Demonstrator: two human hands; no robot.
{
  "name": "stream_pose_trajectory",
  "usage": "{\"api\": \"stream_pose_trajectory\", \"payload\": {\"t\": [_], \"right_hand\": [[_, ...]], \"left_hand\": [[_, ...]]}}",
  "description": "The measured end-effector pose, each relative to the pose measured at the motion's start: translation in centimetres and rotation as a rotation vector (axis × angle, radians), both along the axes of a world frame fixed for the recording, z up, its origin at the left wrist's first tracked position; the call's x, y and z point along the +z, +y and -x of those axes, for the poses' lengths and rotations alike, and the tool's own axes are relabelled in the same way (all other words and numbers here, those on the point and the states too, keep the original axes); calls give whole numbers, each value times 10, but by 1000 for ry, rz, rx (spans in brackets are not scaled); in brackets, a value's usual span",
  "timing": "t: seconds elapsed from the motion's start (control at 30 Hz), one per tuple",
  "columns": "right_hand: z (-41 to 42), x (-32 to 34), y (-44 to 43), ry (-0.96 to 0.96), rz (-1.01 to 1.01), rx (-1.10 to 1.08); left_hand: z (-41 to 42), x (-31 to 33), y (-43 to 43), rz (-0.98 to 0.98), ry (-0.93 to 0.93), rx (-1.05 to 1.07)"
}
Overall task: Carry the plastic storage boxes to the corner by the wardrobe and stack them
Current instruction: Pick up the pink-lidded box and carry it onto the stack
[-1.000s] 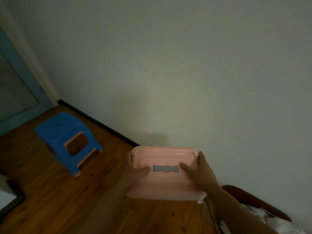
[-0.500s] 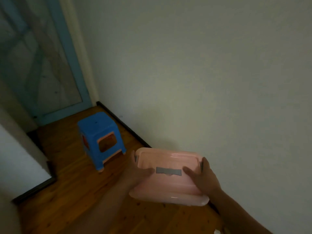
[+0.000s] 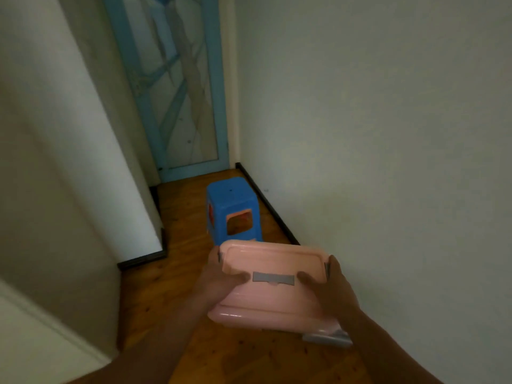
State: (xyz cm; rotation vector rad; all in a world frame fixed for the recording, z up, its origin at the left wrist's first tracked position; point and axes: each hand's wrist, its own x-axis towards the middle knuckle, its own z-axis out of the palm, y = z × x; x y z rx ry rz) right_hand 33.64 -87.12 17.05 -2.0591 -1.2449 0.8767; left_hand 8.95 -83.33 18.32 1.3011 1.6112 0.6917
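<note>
Storage box (image 3: 273, 300): one, pink; left hand (image 3: 219, 281), right hand (image 3: 332, 295) grip ends; one stool (image 3: 232, 209).

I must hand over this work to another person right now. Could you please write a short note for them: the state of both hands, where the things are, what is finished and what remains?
Left hand: grips the left end of the pink storage box, thumb on its lid.
Right hand: grips the right end, thumb on the lid.
Box: closed, held above the wooden floor. A blue stool stands ahead, with a blue-framed door behind it.
Done: one box is lifted.
Left: set it down in the corner by the wardrobe, then stack the others. No other box or stack is in view.
</note>
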Motion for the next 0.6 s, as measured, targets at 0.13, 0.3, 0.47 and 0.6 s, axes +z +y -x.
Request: {"api": "stream_pose_trajectory", "payload": {"t": [0.13,0.3,0.47,0.6], "right_hand": [[25,-5,-1,60,9,96],[57,-7,-7,169,6,189],[96,-2,-13,220,13,300],[143,12,-15,202,9,429]], "left_hand": [[25,1,-25,2,58,98],[56,0,-53,6,41,192],[94,0,-86,-6,34,296],[134,3,-114,-13,50,418]]}}
